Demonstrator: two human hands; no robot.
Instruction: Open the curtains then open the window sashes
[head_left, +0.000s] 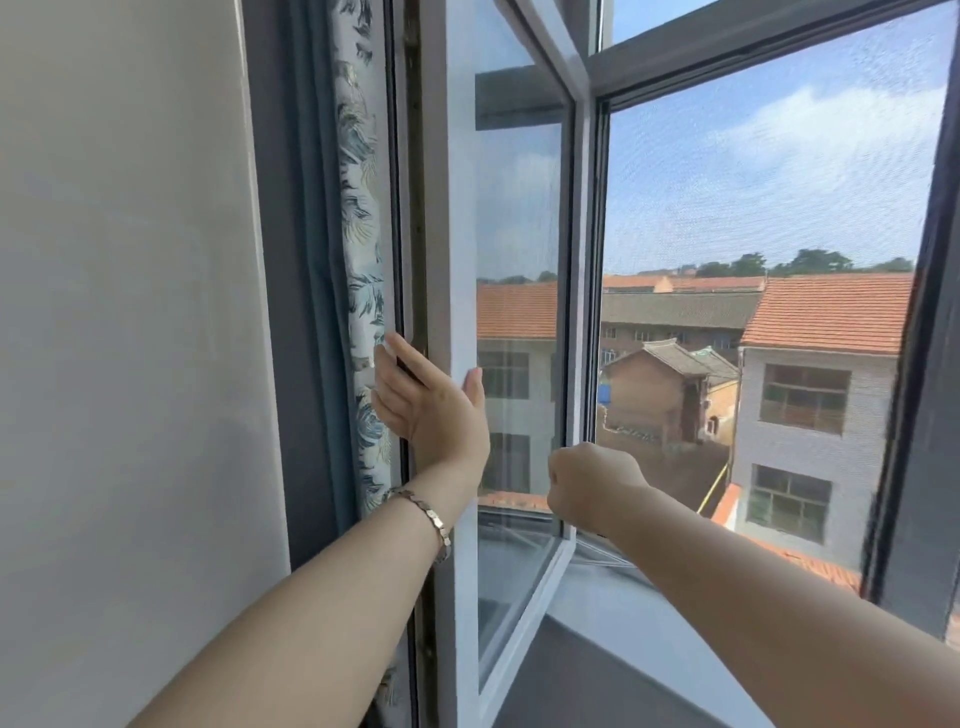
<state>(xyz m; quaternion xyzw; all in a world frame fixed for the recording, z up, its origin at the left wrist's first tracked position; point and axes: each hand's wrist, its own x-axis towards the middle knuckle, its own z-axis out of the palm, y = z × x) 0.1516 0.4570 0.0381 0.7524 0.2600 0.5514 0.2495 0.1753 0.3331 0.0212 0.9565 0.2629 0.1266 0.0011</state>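
Swinging inward, the sash (457, 270) meets the flat, open left hand (431, 405); right hand (592, 486) fisted beside its edge.

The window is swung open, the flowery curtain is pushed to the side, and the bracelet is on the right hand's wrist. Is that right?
Almost. The head view shows the bracelet on the left hand's wrist, not the right hand's. The window sash is swung open and the flowery curtain is pushed aside.

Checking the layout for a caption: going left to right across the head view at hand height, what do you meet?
Wall → leaf-print curtain → left hand → open window sash → right hand → insect screen.
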